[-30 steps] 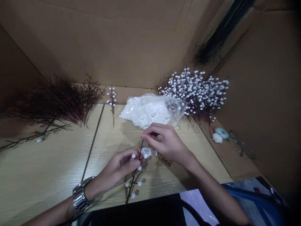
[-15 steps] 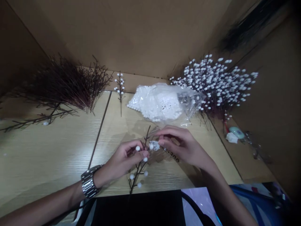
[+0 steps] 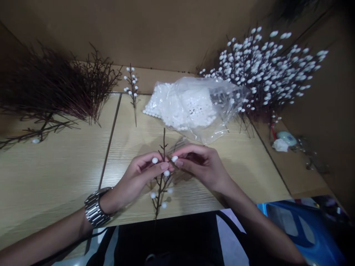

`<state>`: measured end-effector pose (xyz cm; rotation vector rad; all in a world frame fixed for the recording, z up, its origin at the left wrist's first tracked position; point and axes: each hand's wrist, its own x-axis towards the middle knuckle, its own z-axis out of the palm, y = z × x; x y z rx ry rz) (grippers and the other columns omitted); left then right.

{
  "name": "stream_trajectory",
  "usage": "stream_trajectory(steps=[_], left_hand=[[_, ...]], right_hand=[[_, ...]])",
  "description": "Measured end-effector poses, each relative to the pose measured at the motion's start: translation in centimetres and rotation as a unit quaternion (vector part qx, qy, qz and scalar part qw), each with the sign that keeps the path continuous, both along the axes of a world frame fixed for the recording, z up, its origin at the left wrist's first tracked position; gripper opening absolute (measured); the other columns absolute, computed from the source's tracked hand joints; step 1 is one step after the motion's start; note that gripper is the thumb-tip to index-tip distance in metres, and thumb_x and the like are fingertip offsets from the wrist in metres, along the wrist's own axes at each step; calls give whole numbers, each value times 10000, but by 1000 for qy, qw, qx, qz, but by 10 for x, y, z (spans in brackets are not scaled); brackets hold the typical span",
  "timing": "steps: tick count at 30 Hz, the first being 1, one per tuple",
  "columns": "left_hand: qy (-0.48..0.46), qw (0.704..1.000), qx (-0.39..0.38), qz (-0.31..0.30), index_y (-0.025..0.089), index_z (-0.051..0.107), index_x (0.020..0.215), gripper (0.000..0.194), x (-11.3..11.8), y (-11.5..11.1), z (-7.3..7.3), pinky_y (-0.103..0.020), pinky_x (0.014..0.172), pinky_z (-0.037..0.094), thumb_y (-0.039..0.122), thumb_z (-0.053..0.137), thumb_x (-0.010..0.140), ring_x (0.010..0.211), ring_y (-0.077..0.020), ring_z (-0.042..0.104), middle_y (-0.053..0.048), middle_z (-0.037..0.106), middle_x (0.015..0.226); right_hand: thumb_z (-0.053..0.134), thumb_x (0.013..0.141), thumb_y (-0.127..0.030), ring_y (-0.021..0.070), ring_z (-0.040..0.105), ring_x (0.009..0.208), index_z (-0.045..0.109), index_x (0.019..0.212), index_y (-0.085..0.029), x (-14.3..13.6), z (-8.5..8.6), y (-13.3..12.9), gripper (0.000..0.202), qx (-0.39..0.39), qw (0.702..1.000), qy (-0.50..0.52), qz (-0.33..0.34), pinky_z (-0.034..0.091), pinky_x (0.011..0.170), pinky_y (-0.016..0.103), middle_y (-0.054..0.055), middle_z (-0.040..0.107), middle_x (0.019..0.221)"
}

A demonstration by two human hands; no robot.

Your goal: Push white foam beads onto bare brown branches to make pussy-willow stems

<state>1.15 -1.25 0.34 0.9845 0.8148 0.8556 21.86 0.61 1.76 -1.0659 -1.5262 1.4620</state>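
Item: dark twig (image 3: 161,173), thin and branched, several white beads already on its side tips. It stands near the front edge of the bench (image 3: 55,177), about midway along it, tip pointing to the back edge, foot toward the person.

Left hand (image 3: 138,177): thumb and forefinger pressed together on the twig at mid-height, pinching the stem; other fingers curled beneath. A metal watch (image 3: 95,212) sits on the wrist.

Right hand (image 3: 201,168): fingertips closed on a white bead (image 3: 174,159), held just beside the stem and close to the left fingertips.

Behind the hands: clear bag of loose beads (image 3: 194,107), mouth toward the right, some beads spilled at its left edge. Left of it, one finished sprig (image 3: 132,88) lying flat. Back left corner: heap of bare twigs (image 3: 52,88). Back right corner: pile of beaded twigs (image 3: 266,70). Right edge: small pale oddments, too blurred to identify.

Risks, as judged: the bead is small and held by the fingertips only, so a slip would send it rolling over the smooth top toward the front edge. A hard sideways push on a side tip could bend or snap it, or knock off a neighbouring bead.

Room: open bench to the left of the hands and between hands and bag; cardboard walls close the back and right.
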Motion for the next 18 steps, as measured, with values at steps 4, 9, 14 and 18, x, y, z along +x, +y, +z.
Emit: stream_trajectory(steps=[4, 9, 14, 18], left_hand=[[-15, 1000, -13, 10, 206, 746, 874, 97, 1, 1, -2, -195, 836, 486, 244, 684, 939, 916, -119, 664, 8, 728, 887], [-34, 998, -38, 21, 199, 739, 858, 80, 2, 3, 0, -184, 796, 489, 236, 703, 920, 872, -113, 654, 14, 712, 860], [-38, 998, -54, 14, 190, 737, 838, 90, 2, 3, 3, -179, 765, 483, 245, 712, 905, 849, -117, 643, 3, 721, 853], [-11, 997, -76, 23, 195, 740, 827, 88, 1, 3, 5, -181, 762, 480, 263, 728, 882, 835, -119, 634, 5, 721, 836]], right_hand=[[786, 820, -281, 182, 734, 783, 763, 948, -239, -4, -1, -1, 137, -30, 998, 49, -2, 585, 732, 342, 16, 775, 842], [780, 826, -256, 172, 747, 807, 765, 951, -256, -5, 1, 0, 125, -43, 996, 73, 1, 593, 754, 323, 2, 779, 851], [767, 837, -259, 169, 742, 800, 749, 973, -253, -7, 1, -3, 137, -44, 993, 109, 19, 598, 746, 326, -3, 762, 866], [732, 867, -297, 169, 690, 784, 728, 1078, -271, 8, 12, 3, 213, 11, 1000, 23, 8, 558, 668, 314, 10, 732, 910]])
